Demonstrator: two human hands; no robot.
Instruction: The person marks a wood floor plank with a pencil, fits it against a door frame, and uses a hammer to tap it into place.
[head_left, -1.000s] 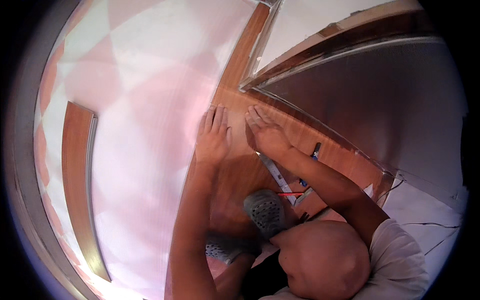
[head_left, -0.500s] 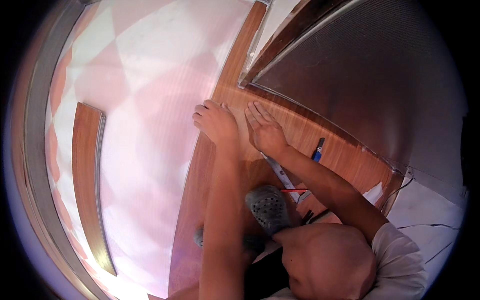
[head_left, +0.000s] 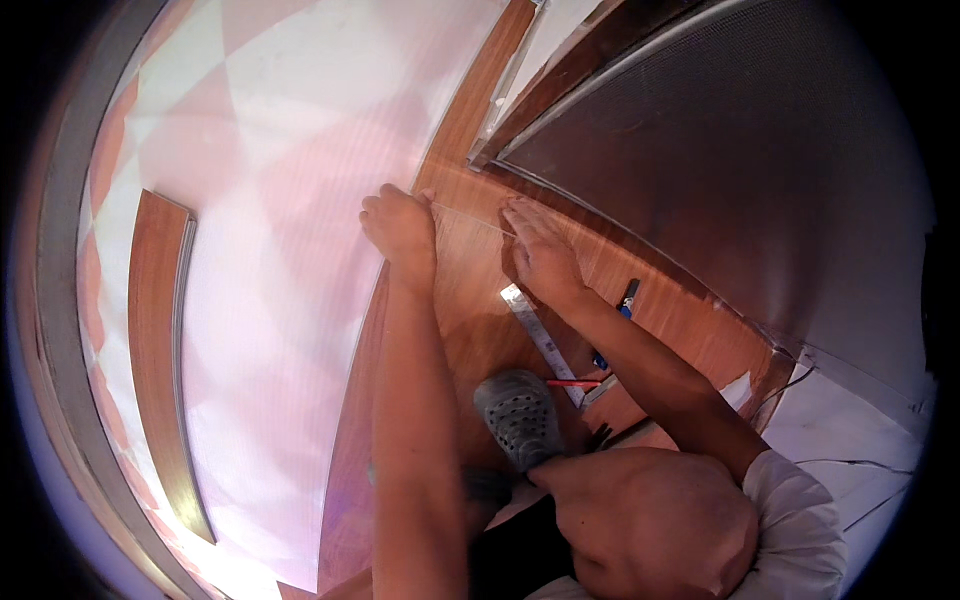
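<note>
Wood-look floor planks lie in front of me, with a thin cross seam showing between my hands. My left hand is at the planks' left edge, its fingers curled down over that edge and the thumb on top. On the planks to the right, my right hand rests flat with its fingers stretched out along the seam. Below it lie a metal ruler and a red pen or pencil. A blue and black utility knife lies beside my right forearm, partly hidden by it.
A loose wood-look plank lies at left on the pink and white patterned floor. My foot in a grey perforated clog stands on the planks. A dark mesh-faced panel in a frame rises at right. Thin cables lie at lower right.
My hands have moved a little farther apart, the left one leftward along the plank edge. The seam between them and the ruler's upper end now show. The whole view has shifted slightly.
</note>
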